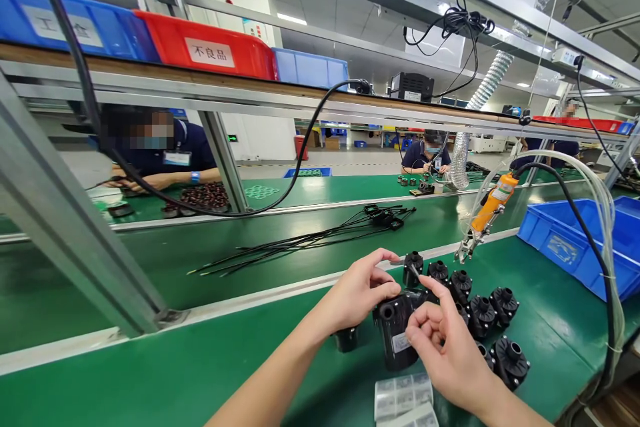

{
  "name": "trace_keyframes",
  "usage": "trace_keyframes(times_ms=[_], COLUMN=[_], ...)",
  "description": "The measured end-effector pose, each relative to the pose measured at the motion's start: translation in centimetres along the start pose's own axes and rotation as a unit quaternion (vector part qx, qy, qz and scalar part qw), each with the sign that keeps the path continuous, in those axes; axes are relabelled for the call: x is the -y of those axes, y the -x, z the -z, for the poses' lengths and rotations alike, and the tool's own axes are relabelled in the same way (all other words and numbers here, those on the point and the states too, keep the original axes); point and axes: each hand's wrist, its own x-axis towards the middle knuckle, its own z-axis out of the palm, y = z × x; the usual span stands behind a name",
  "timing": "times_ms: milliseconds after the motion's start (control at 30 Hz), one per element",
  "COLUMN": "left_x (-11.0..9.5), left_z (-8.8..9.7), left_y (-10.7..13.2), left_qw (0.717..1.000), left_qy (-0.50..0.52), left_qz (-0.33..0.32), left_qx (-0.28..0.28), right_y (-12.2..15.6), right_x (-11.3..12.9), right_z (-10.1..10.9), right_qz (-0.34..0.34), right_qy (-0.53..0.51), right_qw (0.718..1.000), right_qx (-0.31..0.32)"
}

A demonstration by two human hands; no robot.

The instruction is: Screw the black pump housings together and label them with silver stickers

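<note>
A black pump (395, 355) with round ports stands upright on the green bench, a small white label (401, 342) on its near side. My left hand (357, 293) grips the top of the pump from the left, thumb bent over it and index finger stretched out beyond. My right hand (447, 347) is at the pump's right side, thumb and curled fingers closed at the label's right edge, index finger pointing up and away. Below them lies a sheet of silvery labels (403, 397). Several more black pumps (509, 361) stand to the right and behind; another is partly hidden under my left wrist.
An orange power screwdriver (495, 203) hangs at the right, near a blue bin (565, 240). Black cables (320, 235) lie beyond the bench's metal rail. A red bin (210, 47) sits on the shelf overhead. Co-workers sit at the opposite bench.
</note>
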Motion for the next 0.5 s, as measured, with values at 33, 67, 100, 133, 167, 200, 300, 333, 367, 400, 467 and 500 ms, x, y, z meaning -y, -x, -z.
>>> trace_keyframes(times_ms=[33, 67, 100, 133, 167, 200, 300, 333, 367, 400, 467, 500], left_x=[-0.1, -0.1, -0.2, -0.2, -0.2, -0.2, -0.3, -0.4, -0.5, -0.7, -1.2, -1.6], left_z=[0.0, 0.0, 0.0, -0.1, -0.1, -0.1, -0.1, 0.0, 0.1, 0.1, 0.1, 0.0], left_y=[0.0, 0.0, 0.0, 0.0, 0.0, 0.0, 0.1, 0.2, 0.2, 0.3, 0.5, 0.6], left_qw=[1.0, 1.0, 1.0, 1.0, 1.0, 1.0, 1.0, 1.0, 1.0, 1.0, 1.0, 0.999], left_qy=[-0.001, -0.003, -0.004, -0.005, -0.005, -0.005, 0.001, 0.003, 0.007, 0.011, 0.026, 0.037], left_qz=[0.0, 0.0, 0.001, 0.001, 0.001, 0.001, -0.001, -0.002, -0.001, 0.0, 0.003, 0.002], left_qx=[-0.002, -0.005, -0.007, -0.009, -0.009, -0.009, -0.004, -0.003, -0.004, -0.005, -0.001, 0.006], right_y=[0.0, 0.1, 0.2, 0.3, 0.4, 0.5, 0.8, 0.9, 1.0, 1.0, 0.9, 0.9], right_x=[0.0, -0.1, -0.2, -0.4, -0.5, -0.7, -1.1, -1.2, -1.1, -1.1, -0.7, -0.5], right_z=[0.0, 0.0, -0.1, -0.1, -0.2, -0.3, -0.5, -0.4, -0.2, 0.0, 0.7, 1.0], right_qz=[0.006, 0.012, 0.021, 0.034, 0.052, 0.08, 0.222, 0.277, 0.316, 0.33, 0.275, 0.22], right_qy=[0.008, 0.02, 0.038, 0.062, 0.093, 0.129, 0.258, 0.299, 0.332, 0.351, 0.346, 0.323], right_qw=[1.0, 1.0, 0.999, 0.997, 0.994, 0.988, 0.939, 0.911, 0.885, 0.87, 0.885, 0.908], right_qx=[0.0, -0.001, -0.003, -0.008, -0.015, -0.024, -0.059, -0.071, -0.087, -0.107, -0.144, -0.15])
